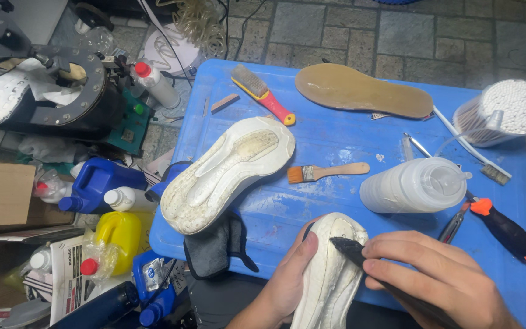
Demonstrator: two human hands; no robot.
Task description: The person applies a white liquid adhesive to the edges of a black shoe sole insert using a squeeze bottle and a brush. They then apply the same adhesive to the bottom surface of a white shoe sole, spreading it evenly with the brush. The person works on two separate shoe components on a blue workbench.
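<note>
Cleaning a white shoe sole [330,280] — mid-scrub.
Left hand [287,283] is clasping it; right hand [436,277] fingers are pinching a black brush [351,250], needing steady strokes.

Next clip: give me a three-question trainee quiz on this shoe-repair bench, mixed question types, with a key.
1. True or false: the left hand grips the white shoe sole from its side.
2. What does the right hand press against that sole? A) black tool B) red-handled brush C) small paintbrush
3. Fill in: the tan insole lies on the blue ____, near its far edge.

Key: 1 true; 2 A; 3 table. The other white sole lies untouched, overhanging the table's left edge.
</note>
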